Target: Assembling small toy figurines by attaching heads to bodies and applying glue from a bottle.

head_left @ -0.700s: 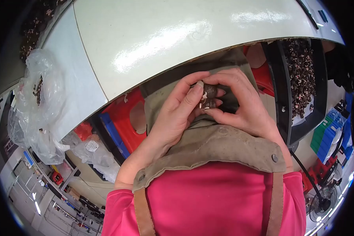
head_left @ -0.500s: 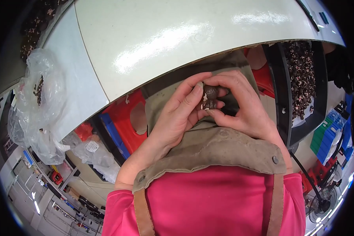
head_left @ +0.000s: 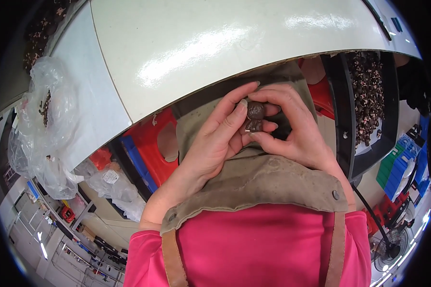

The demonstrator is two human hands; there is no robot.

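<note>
Between both hands, above my lap, is a small dark brown figurine (head_left: 255, 115) with a round, glossy head and a smaller body; a pale spot shows near its lower end. My left hand (head_left: 226, 123) grips it from the left, the thumb lying along its head. Curled around the right side is my right hand (head_left: 294, 125), its thumb at the lower end and fingertips behind and against the figure. The underside of the figurine is hidden by the fingers.
A white table (head_left: 177, 48) spans the far side. At right, a black tray (head_left: 341, 119) holds many small dark and pink pieces (head_left: 367, 95). Clear plastic bags (head_left: 48, 129) lie at left. Red stools (head_left: 153, 143) stand under the table; a fan (head_left: 388, 249) is at lower right.
The figurine has turned slightly between my fingers, so its rounded head shows more and the pale parts show less. Both hands have stayed nearly in place.
</note>
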